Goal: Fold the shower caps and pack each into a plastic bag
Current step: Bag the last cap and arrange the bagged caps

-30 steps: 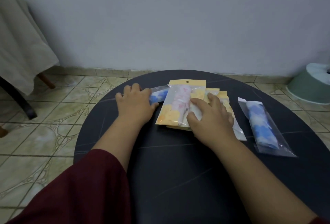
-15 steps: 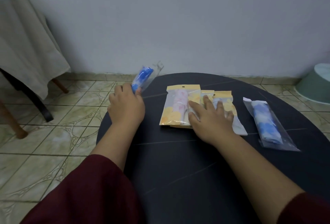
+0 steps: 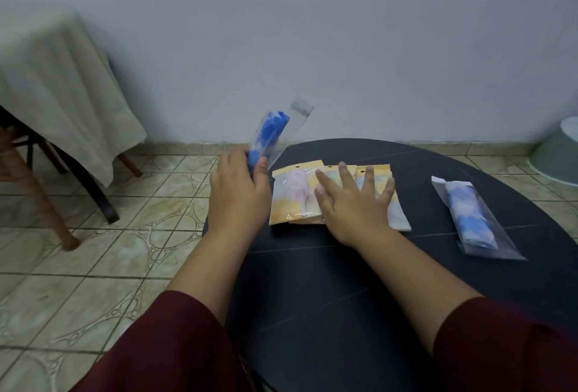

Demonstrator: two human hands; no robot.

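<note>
Left hand point(image 3: 239, 191) has its grip pinched on a crinkly clear plastic bag point(image 3: 275, 133) with a rolled blue shower cap inside, tilted up toward 12 o'clock off the round dark surface point(image 3: 328, 282). Right hand point(image 3: 355, 204) lies flat, fingers spread, holding nothing, on the glossy yellow-edged packs point(image 3: 295, 196). Another bagged blue cap point(image 3: 474, 219) lies at 3 o'clock.

Green basin point(image 3: 560, 160) cut by right edge; raised bag point(image 3: 275, 135) blurred.
</note>
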